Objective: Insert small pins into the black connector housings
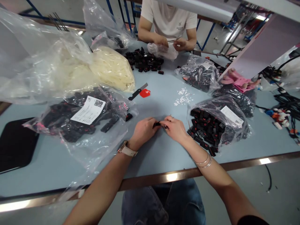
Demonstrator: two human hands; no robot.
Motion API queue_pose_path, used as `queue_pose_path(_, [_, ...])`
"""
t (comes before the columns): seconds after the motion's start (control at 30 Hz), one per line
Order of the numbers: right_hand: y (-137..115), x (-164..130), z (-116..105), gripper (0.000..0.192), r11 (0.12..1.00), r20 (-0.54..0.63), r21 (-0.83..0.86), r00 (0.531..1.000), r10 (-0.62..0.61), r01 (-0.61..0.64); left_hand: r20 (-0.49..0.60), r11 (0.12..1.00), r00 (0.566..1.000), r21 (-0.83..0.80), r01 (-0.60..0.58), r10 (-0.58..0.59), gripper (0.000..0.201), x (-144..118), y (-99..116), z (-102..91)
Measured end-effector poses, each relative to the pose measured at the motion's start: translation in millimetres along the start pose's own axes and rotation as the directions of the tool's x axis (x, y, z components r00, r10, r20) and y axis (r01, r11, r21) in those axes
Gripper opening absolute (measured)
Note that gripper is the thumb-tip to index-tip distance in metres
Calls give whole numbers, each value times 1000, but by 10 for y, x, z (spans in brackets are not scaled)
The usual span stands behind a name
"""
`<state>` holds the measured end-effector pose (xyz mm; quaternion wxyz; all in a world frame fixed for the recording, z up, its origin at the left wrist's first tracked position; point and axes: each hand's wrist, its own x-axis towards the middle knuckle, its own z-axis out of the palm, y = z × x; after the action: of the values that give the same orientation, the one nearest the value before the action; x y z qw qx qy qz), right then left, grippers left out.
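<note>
Small black part (156, 124) pinched between left hand (142, 131) and right hand (175, 128) — mostly hidden; bag label (89, 110) — QR code, text unreadable.

Both hands (159, 129) together, fingers (164, 122) pinched.

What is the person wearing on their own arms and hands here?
Both forearms are bare, with no sleeves showing. The left hand has a watch on a pale pinkish strap at its wrist. The right hand wears a thin ring and slim silver bangles at the wrist.
</note>
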<state>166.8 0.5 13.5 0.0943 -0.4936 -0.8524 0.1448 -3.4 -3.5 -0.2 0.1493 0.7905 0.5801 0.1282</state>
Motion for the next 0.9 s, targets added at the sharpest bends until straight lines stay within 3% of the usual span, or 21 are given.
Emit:
queue_pose_path(0.17, [-115,-32,-81,35,990,76,-140,997,-14,24,1,1000,1000,24,-5,5,15,-2,7,-15])
queue_pose_path(0.27, [-112,-32,-58,32,999,38,-43,999,2,0,-7,999,1000,32,-15,16,15,-5,-12,1])
queue_pose_path(0.5, [26,4,-5,30,958,-179,286,980,85,-31,-12,1000,1000,-8,-20,19,17,0,-27,14])
queue_pose_path(0.63, [67,24,4,22,943,-208,327,968,140,-66,12,1000,1000,-4,-2,2,15,3,-1,-15])
queue_pose_path(0.9, [72,46,-1,23,945,-195,327,978,75,-7,11,1000,1000,-10,-3,3,14,7,3,-12])
